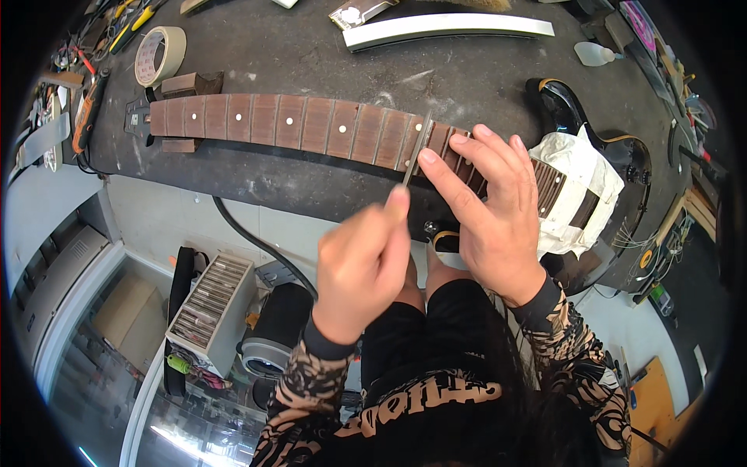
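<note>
Brown wood, the guitar neck [311, 124] lies across the dark workbench [296, 62], its head towards nine o'clock and its black body [638, 148] towards three; the left hand [362, 268] is clenched around a thin metal file [417, 152], which crosses the neck and points to one o'clock; the right hand [502, 214] has its fingers spread, the forefinger tip by the file and the palm hiding part of the neck; whether that tip presses the file or the wood is hard to tell.

Taking the file as the clock's centre, pale tape [576, 152] covers much of the body at three; a tape roll [174, 54] sits at ten, just beside a wooden block [191, 83] near the head; a long white bar [451, 27] lies past twelve; a small bottle [594, 54] lies at two; at eight, below the bench, a black cable [257, 241] loops down near a box [233, 311] of metal pieces.
</note>
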{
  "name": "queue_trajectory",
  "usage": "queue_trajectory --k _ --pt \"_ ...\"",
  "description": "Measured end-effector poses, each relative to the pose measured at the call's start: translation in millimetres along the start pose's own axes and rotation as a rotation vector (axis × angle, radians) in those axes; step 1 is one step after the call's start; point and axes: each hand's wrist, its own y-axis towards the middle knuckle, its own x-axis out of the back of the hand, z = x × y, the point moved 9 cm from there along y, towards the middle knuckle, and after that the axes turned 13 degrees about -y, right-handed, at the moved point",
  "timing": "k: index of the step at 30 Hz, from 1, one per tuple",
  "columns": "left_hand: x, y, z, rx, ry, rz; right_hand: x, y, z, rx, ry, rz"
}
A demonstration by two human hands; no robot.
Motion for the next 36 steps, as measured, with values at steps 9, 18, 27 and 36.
queue_trajectory --k 9,18,27,36 --pt "-1 -7 1 -0.025 -0.085 -0.049 -2 -3 -1 -0.001 0.003 0.005" --pt "-1 -12 2 -0.003 -0.059 -0.029 -1 -3 -2 0.002 0.008 -0.005" --pt "0 -10 5 0.023 -0.072 -0.015 -3 -3 -2 -0.004 0.015 0.004" --pt "-10 -2 8 -0.070 -0.081 -0.068 1 -1 -5 -0.025 0.072 -0.015"
